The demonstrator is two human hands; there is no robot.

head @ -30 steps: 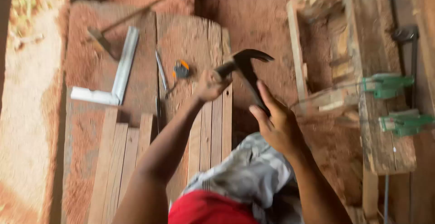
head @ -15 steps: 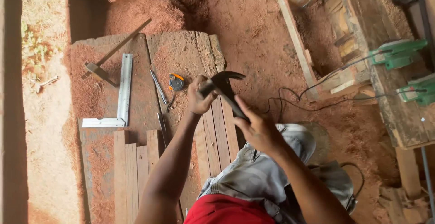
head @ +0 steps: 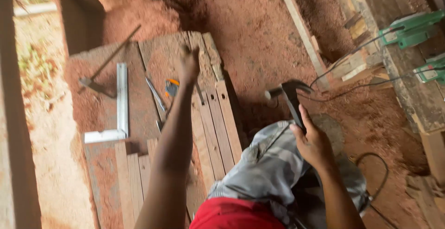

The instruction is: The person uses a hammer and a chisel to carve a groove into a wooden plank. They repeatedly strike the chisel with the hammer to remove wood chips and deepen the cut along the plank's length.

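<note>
Clenching one hammer [head: 289, 100] right of the surface [head: 139, 71], the right hand [head: 313, 141] hovers; the left hand [head: 189, 64], grip blurred, reaches over three slats [head: 218, 127].

Slats [head: 218, 127] lie side by side on the bench [head: 139, 113], square [head: 118, 113] to their left, tape [head: 172, 87] between them; left hand [head: 189, 64] over the slats' far end, right hand [head: 313, 143] with hammer [head: 289, 94] off right, above the knee
</note>
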